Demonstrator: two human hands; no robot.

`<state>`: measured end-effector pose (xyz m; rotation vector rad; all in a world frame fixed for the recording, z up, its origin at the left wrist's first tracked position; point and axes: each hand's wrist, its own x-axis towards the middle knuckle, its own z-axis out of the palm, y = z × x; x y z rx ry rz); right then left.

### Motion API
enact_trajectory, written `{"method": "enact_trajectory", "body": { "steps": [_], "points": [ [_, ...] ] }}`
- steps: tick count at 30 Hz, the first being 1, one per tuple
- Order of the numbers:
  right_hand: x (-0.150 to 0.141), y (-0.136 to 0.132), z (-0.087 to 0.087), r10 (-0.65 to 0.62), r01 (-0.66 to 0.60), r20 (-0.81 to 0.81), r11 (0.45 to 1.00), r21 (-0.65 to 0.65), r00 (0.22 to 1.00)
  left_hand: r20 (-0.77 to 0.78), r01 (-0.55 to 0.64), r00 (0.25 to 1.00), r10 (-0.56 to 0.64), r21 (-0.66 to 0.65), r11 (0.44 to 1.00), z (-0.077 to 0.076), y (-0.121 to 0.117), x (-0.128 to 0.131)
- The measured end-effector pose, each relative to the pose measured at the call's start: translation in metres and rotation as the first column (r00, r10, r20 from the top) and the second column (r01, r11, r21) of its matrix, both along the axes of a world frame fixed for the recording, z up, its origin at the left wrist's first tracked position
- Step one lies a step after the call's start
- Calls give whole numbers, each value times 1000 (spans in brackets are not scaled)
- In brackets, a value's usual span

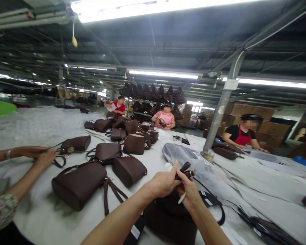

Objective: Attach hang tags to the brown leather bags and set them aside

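Observation:
My left hand (163, 182) and my right hand (190, 190) meet above a dark brown handbag (172, 221) in front of me. Both sets of fingers are closed on its looped strap (185, 167), near a gold-coloured ring. A small white piece (181, 198) pokes out below the right fingers; its kind is unclear. The handbag's top is partly covered by my hands and forearms. Black tags with white labels (135, 231) lie beside the handbag. Just beyond my hands is a clear plastic bag (180, 153).
Several brown handbags (79, 185) cover the table (40, 217) to the left. A co-worker's hands (44, 158) handle one there. A metal post (220, 112) rises at the right, with black tags (265, 226) near the right front. Other people (165, 117) work across the table.

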<state>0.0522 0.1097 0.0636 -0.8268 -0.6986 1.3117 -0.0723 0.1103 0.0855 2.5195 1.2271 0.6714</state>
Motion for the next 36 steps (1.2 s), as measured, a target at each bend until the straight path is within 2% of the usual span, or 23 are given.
{"method": "enact_trajectory", "body": {
  "steps": [2, 3, 4, 6, 7, 8, 10, 12, 14, 16, 17, 19, 21, 22, 23, 26, 28, 29, 33, 36],
  "points": [
    [-1, 3, 1, 4, -4, -23, 1000, -27, 1000, 169, -3, 986, 7, -21, 1000, -7, 1, 1],
    [-1, 5, 1, 6, -7, -26, 999, -36, 1000, 295, 7, 955, 6, -45, 999, -11, 2, 1],
    [-2, 6, 2, 5, -7, -29, 999, -41, 1000, 435, 30, 901, 9, -81, 996, -15, 2, 1],
    [-4, 10, 3, 12, -14, -32, 999, -44, 999, 681, 104, 731, 44, -175, 979, -20, 4, 2],
    [-5, 12, 4, 25, -26, -31, 999, -44, 999, 757, 149, 650, 70, -217, 965, -22, 5, 2],
    [-6, 13, 5, 41, -42, -27, 998, -43, 999, 801, 187, 592, 94, -250, 950, -23, 7, 3],
    [-8, 16, 8, 65, -66, -12, 997, -48, 998, 825, 228, 552, 121, -288, 930, -24, 12, 3],
    [-9, 15, 11, 85, -83, 19, 994, -66, 996, 825, 221, 551, 125, -288, 932, -24, 18, 3],
    [-8, 11, 12, 147, -138, 115, 987, -79, 982, 831, 178, 538, 142, -276, 944, -24, 24, 2],
    [-3, 5, 10, 221, -206, 314, 975, -80, 924, 818, 107, 550, 166, -266, 958, -24, 29, 1],
    [1, 2, 9, 212, -208, 435, 976, -59, 875, 801, 70, 571, 178, -264, 962, -24, 31, 1],
    [10, -6, 9, 86, -161, 639, 985, 60, 764, 753, 27, 633, 181, -255, 966, -25, 32, 0],
    [19, -13, 12, -45, -144, 731, 970, 193, 681, 711, 29, 688, 148, -230, 973, -24, 30, 0],
    [24, -17, 16, -59, -167, 739, 959, 228, 672, 695, 38, 708, 126, -215, 976, -24, 29, 0],
    [28, -20, 20, -29, -210, 724, 948, 238, 690, 684, 46, 722, 107, -203, 978, -24, 27, 0],
    [35, -27, 34, 190, -374, 582, 902, 214, 791, 665, 62, 742, 82, -190, 980, -23, 25, 0],
    [37, -28, 39, 281, -437, 512, 874, 214, 812, 653, 79, 755, 54, -173, 982, -22, 23, -1],
    [38, -28, 41, 276, -436, 520, 875, 212, 808, 639, 84, 769, 34, -154, 985, -22, 23, -1],
    [40, -23, 41, 75, -288, 606, 921, 262, 792, 562, 35, 827, 11, -70, 997, -19, 21, -1],
    [41, -22, 39, 131, -286, 558, 937, 201, 819, 583, 19, 812, 29, -75, 997, -18, 18, 1]
  ]
}}
